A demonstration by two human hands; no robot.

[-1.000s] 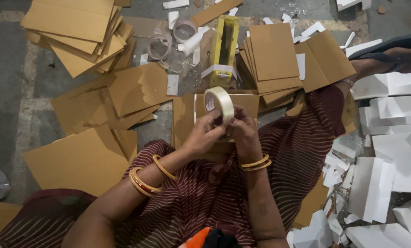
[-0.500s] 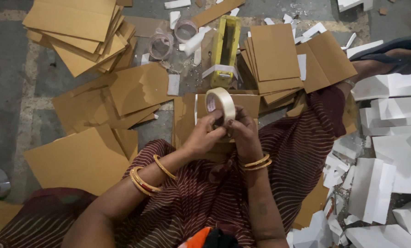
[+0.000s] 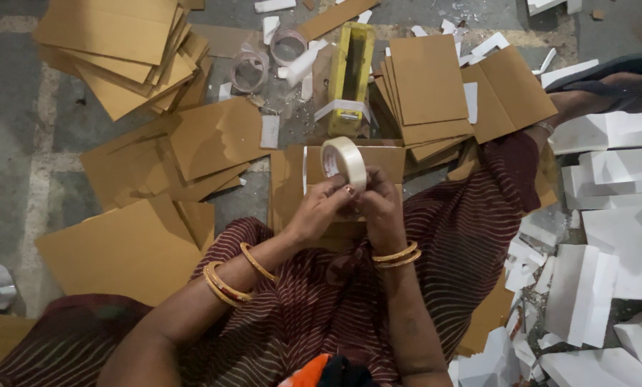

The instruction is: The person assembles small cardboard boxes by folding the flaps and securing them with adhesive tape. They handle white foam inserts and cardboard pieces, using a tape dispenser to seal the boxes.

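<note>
You hold a roll of white tape (image 3: 344, 162) up in front of you with both hands. Your left hand (image 3: 321, 211) pinches the bottom of the roll, with the fingertips (image 3: 347, 189) pressed on the tape. Your right hand (image 3: 380, 208) wraps around the lower side of the roll, and its grip is pressed on it too. The roll stands on its edge, above a folded brown cardboard piece (image 3: 350, 156) that lies on your lap. You wear gold bangles (image 3: 396, 256) on both wrists.

On the floor past your hands lies a yellow tape dispenser (image 3: 351, 75). Just beside it, toward the far right, sits a stack of brown cardboard sheets (image 3: 436, 89). Two clear tape rolls (image 3: 249, 70) lie near the far edge, left of the dispenser. A big pile of cardboard sheets (image 3: 120, 50) fills the far left corner, and more loose sheets (image 3: 192, 150) spread over the left side. White folded paper pieces (image 3: 607, 215) cover the floor along the right edge.
</note>
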